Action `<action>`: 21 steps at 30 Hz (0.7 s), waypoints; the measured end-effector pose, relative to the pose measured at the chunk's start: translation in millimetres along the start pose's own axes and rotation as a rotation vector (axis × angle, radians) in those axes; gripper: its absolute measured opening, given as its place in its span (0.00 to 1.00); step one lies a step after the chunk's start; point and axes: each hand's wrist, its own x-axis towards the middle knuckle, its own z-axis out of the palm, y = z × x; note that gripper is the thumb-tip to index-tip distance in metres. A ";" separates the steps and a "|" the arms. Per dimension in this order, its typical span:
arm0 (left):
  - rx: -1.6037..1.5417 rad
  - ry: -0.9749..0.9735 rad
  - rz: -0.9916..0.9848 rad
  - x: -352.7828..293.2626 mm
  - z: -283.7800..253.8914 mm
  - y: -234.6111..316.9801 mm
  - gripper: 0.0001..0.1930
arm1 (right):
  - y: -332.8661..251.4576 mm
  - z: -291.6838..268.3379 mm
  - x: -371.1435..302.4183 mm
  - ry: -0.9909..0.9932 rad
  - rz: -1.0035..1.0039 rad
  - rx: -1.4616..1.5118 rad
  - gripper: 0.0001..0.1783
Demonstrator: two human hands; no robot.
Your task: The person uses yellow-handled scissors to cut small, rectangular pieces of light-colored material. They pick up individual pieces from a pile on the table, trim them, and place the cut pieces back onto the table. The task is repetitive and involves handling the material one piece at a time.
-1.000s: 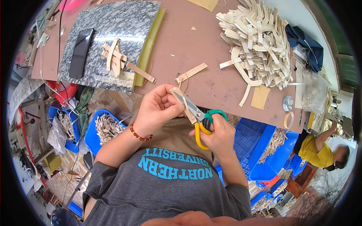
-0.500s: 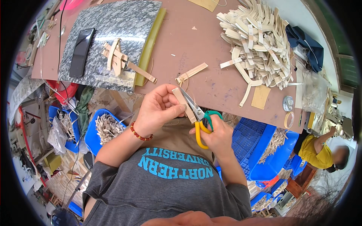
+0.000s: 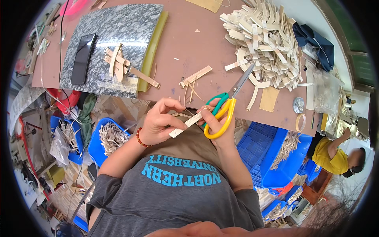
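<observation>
A flat beige strap (image 3: 185,125) slants between my hands, above my lap by the table's near edge. My left hand (image 3: 162,121) pinches its lower end, with the other fingers curled above. At the strap's upper end are the thumb and fingers of my right hand (image 3: 221,125), which also keeps hold of a pair of scissors (image 3: 223,125) with one green and one yellow handle loop. Their blades point up and right, away from the strap, and look closed. Short strap pieces with loose threads (image 3: 196,76) lie on the table just beyond.
A large heap of beige straps (image 3: 264,47) covers the table's right part. At left, a marbled board (image 3: 114,27) bears a black phone (image 3: 83,59) and several straps (image 3: 118,63). Blue crates (image 3: 272,158) stand below. A person in yellow (image 3: 332,156) is at far right.
The scissors have swung from beside the strap to point up and right. The strap has turned over to a lower slant, and my right fingers now meet its upper end.
</observation>
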 end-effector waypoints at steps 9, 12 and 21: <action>-0.337 0.277 -0.516 -1.1 -3.3 3.3 0.11 | -10.2 3.4 -1.5 -0.001 -0.037 -0.097 0.16; -0.490 0.104 -0.699 6.8 -1.4 14.1 0.11 | -7.1 0.9 -1.0 -0.025 -0.033 -0.119 0.15; -0.497 0.169 -0.639 17.2 -20.0 35.0 0.17 | -2.2 -7.6 -1.0 0.068 -0.019 -0.082 0.13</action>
